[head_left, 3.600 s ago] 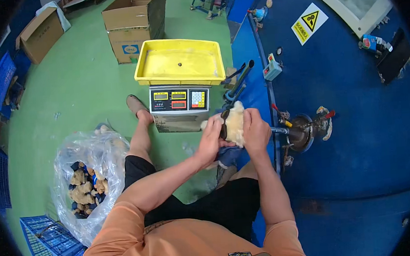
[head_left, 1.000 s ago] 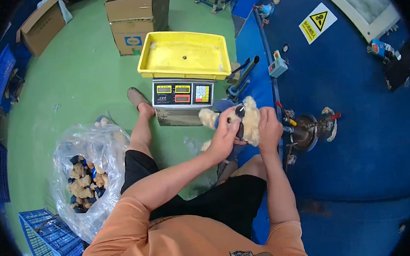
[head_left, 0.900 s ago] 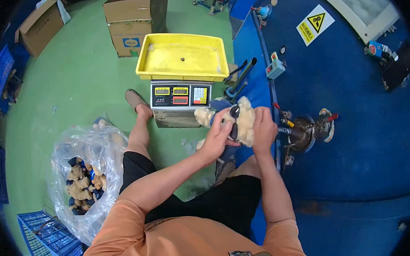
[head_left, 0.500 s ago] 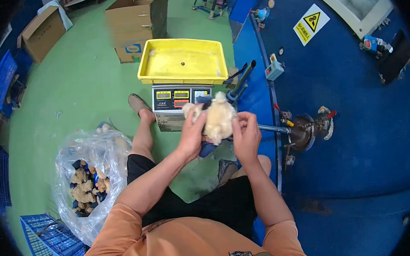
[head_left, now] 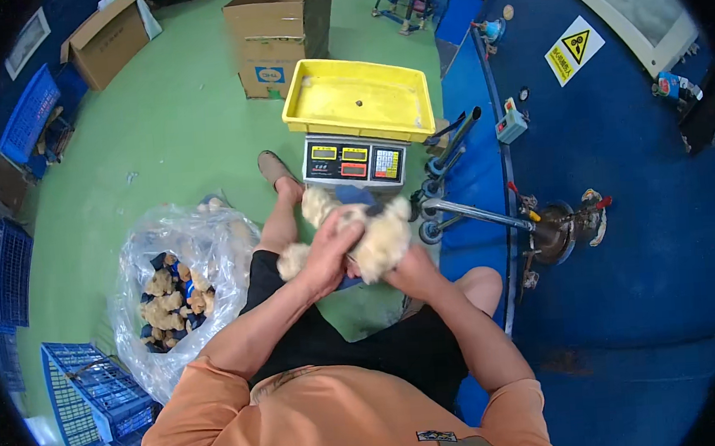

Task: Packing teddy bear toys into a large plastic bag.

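A cream plush toy [head_left: 385, 242] with dark blue cloth parts is held up over my lap, just on my side of the scale. My left hand [head_left: 333, 254] wraps round its left part, thumb on top. At the lower right of the toy is my right hand [head_left: 416, 274], closed against it, with most fingers hidden behind the fur. The toy's outline is a little blurred. Past it stands a digital scale [head_left: 353, 161] bearing a yellow tray [head_left: 359, 127] with a small dark spot on its bottom.
A clear plastic bag [head_left: 232, 269] of brown-and-navy plush pieces [head_left: 163, 311] stands at my left, beside a blue plastic crate [head_left: 95, 386]. To my right, a metal pipe [head_left: 481, 213] juts from a blue machine [head_left: 627, 287]. Cardboard boxes [head_left: 278, 30] stand farther off.
The plush toy has been turned and shows more of its limbs. My right hand has gone from its right side to behind its lower edge. The whole view has shifted slightly.
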Tool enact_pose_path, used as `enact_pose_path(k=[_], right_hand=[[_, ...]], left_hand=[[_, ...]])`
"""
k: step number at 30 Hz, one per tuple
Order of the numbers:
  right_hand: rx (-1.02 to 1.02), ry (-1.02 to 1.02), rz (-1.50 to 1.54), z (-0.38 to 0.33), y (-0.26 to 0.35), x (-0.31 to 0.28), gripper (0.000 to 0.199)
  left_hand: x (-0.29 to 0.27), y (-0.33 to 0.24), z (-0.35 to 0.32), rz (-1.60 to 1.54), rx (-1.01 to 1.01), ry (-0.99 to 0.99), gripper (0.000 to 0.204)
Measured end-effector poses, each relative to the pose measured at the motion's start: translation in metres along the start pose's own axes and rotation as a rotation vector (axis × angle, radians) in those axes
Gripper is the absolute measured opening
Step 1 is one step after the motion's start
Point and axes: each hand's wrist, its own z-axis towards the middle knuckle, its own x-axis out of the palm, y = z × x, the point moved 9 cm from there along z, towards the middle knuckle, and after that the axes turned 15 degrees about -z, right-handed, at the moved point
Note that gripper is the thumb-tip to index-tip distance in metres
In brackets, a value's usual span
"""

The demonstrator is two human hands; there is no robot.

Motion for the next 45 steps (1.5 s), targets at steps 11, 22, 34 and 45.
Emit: enact_pose_path(k=[11, 22, 34, 45], right_hand=[[-0.067, 0.241, -0.324, 0.021, 0.037, 0.008, 0.045], [-0.134, -0.279, 0.666, 0.012, 0.01, -0.034, 0.068], [0.254, -0.123, 0.65, 0.013, 0.036, -0.016, 0.072], [0.046, 0.024, 0.533, 0.031, 0.045, 0.007, 0.065]], left_hand=[[-0.03, -0.054, -0.048, 0.155, 0.074, -0.102, 0.05], [-0.1, 0.013, -0.094, -0.398, -0.269, 0.191, 0.052], [-0.047, -0.031, -0.085, 0.467, 0.131, -0.181, 0.049], [-0.039, -0.044, -0.092, 0.431, -0.467, 0.039, 0.049]])
